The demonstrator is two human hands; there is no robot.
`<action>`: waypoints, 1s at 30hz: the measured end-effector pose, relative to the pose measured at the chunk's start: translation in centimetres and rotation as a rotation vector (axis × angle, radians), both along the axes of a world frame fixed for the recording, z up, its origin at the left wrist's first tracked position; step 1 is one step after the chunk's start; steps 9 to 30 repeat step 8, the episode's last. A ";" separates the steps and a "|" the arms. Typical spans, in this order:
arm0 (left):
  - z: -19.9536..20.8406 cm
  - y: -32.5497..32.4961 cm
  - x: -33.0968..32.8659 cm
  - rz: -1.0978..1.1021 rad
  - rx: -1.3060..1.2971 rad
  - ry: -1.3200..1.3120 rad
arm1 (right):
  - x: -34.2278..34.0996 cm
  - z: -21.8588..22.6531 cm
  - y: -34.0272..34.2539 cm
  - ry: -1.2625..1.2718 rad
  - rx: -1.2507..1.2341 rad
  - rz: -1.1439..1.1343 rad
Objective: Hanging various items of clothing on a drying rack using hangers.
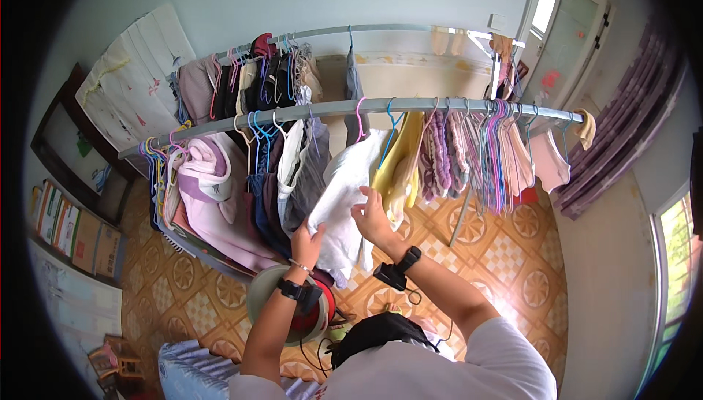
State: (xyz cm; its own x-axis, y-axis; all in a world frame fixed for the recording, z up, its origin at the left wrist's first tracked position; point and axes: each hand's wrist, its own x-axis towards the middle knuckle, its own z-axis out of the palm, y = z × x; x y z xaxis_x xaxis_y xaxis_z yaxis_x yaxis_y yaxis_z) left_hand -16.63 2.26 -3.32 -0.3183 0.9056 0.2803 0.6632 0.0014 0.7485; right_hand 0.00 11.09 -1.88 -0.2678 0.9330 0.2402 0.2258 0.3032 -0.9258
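Observation:
A white garment [343, 180] hangs from a pink hanger [359, 118] on the front rail, its lower part spread toward me. My left hand [306, 245] is closed on the garment's left edge, with thumb and fingers pinching the cloth. At the garment's right side is my right hand [373, 218], its fingers apart and close against the fabric; I see nothing gripped in them. Just beyond that hand hangs a yellow garment [401, 155] beside a blue hanger [390, 133]. To the left of the white garment hangs a grey one [311, 166].
The front metal rail [293, 113] carries a pink hooded garment [209, 173] and several hangers. Behind it runs a second loaded rail [329, 32]. A bucket [258, 301] stands on the tiled floor below my left forearm. Purple curtains [622, 122] hang at the right.

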 end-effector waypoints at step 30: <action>2.3 -2.5 0.2 0.087 0.007 0.110 | 4.6 2.2 3.7 -0.304 0.314 0.074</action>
